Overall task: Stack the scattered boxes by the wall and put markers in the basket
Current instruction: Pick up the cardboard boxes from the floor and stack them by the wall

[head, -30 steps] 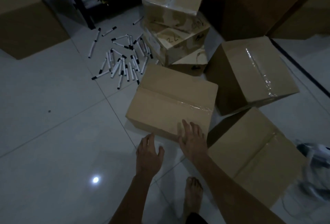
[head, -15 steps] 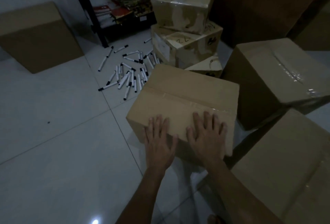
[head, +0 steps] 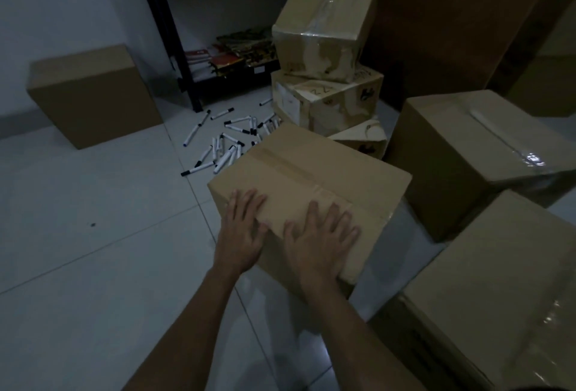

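- Writing: the middle box (head: 327,104) of the leaning stack is showing a handwritten "22" on its top flap and a dark printed mark on its side, too dim to read. A white label on its left face is unreadable.
- Your left hand (head: 241,231) is lying flat, fingers straight and slightly spread, on the near top edge of the taped box (head: 311,169) in front of you.
- Your right hand (head: 318,241) is lying flat just beside it, fingers spread over the tape seam; neither hand is gripping anything.
- The taped box is sitting on the tiled floor (head: 93,219), tilted.
- The markers (head: 224,144) are lying scattered on the floor beyond its far left corner, near the black shelf (head: 174,57).
- More boxes: one by the wall (head: 90,94), two at your right (head: 473,154).
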